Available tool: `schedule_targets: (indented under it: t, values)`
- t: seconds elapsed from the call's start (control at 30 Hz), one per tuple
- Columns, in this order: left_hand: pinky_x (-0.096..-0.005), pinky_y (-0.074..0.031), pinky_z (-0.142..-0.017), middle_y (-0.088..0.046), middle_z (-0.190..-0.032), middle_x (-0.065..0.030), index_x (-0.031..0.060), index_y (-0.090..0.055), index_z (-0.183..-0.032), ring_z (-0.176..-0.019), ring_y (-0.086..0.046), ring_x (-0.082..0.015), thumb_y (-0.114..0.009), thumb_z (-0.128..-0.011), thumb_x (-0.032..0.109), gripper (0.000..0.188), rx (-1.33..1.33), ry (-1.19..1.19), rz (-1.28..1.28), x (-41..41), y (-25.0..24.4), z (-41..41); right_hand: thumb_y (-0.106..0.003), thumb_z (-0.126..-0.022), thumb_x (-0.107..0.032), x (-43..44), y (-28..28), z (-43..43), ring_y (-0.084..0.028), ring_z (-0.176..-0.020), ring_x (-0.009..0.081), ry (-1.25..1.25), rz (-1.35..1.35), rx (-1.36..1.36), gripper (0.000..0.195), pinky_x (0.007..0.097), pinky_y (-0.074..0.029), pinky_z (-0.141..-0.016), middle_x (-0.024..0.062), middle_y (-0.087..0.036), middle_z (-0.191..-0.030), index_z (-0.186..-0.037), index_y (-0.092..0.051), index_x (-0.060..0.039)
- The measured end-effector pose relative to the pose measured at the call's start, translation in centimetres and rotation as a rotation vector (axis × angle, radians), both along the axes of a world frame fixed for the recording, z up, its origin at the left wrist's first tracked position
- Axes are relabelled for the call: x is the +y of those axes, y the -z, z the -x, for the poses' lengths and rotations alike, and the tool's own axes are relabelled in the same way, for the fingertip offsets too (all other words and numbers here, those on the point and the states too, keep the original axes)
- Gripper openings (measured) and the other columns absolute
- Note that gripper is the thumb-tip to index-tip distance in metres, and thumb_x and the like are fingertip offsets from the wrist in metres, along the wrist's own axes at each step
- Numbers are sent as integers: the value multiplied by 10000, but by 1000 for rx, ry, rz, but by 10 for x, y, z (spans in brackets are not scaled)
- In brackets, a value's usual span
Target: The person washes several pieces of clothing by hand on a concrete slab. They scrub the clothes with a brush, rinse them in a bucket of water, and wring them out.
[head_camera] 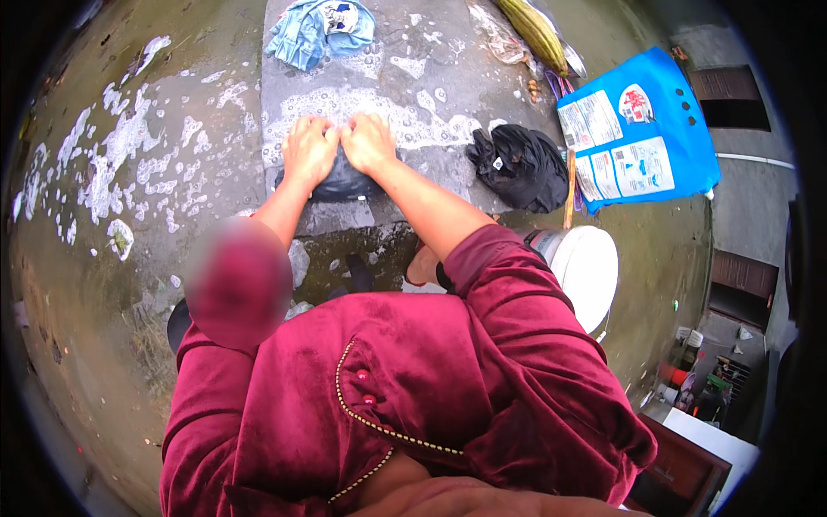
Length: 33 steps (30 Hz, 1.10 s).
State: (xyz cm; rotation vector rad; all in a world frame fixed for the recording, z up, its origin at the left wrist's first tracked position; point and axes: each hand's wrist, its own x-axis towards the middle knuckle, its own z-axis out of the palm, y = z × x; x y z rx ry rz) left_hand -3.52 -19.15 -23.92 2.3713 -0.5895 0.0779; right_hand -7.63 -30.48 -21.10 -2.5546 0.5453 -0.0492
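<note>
My left hand (309, 152) and my right hand (370, 143) are side by side, thumbs almost touching, on a wet dark cloth (347, 179). Both hold it bunched against a grey stone slab (426, 171), their fingers curled over its far side and partly hidden. Soap suds (413, 127) spread over the slab just beyond my fingertips. At the slab's far end lies a crumpled light-blue denim garment (294, 35) with a white printed patch. Right of my right hand is a bunched black item (526, 171), cloth or plastic, I cannot tell which.
A blue plastic bag with printed labels (688, 152) stands at the right beside a wooden stick (570, 190). Nearer is a white bucket (588, 274). A ridged green gourd (533, 32) lies at the far right. Foam patches (123, 148) dot the wet ground at left.
</note>
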Motion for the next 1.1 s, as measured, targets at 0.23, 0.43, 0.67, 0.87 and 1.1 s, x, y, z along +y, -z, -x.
schedule_targets:
  t: [0.23, 0.43, 0.67, 0.87, 1.1]
  values:
    - [-476, -300, -983, -499, -1215, -137, 79, -533, -1121, -1162, -446, -319, -552, -796, 168, 337, -357, 321, 158, 54, 1, 78, -590, -754, -259, 17, 14, 94, -474, -1048, 290, -406, 179, -592, 300, 511, -292, -949, 112, -549, -1071, -998, -562, -86]
    - [-433, -341, -932, -537, -1143, -149, 54, -556, -1074, -1082, -482, -320, -517, -807, 213, 314, 10, 195, 90, 38, 1, 64, -538, -771, -271, 17, 4, 70, -485, -1043, 312, -301, 57, -105, 312, 487, -323, -914, 140, -570, -1083, -1009, -580, -74]
    - [-525, -234, -1018, -404, -1359, -138, 139, -511, -1231, -1275, -343, -276, -396, -881, 417, 461, 109, -90, -232, -9, -3, 9, -469, -851, -346, -4, 10, 7, -467, -1121, 339, 123, 59, -131, 365, 484, -310, -971, 165, -601, -1068, -989, -642, -56]
    - [-597, -102, -1038, -321, -1417, -111, 170, -464, -1264, -1349, -204, -323, -476, -865, 342, 434, 91, 273, -64, 55, -24, 72, -519, -840, -254, 18, -6, 92, -409, -1151, 350, -331, 96, -339, 306, 560, -202, -996, 115, -558, -1134, -1091, -577, -89]
    - [-517, -248, -985, -433, -1231, -117, 139, -510, -1157, -1176, -381, -320, -628, -697, 217, 482, -273, 301, 143, 64, 1, 108, -606, -705, -232, 24, 22, 123, -465, -1028, 302, -446, 227, -600, 391, 524, -281, -932, 111, -527, -1109, -1053, -535, -69]
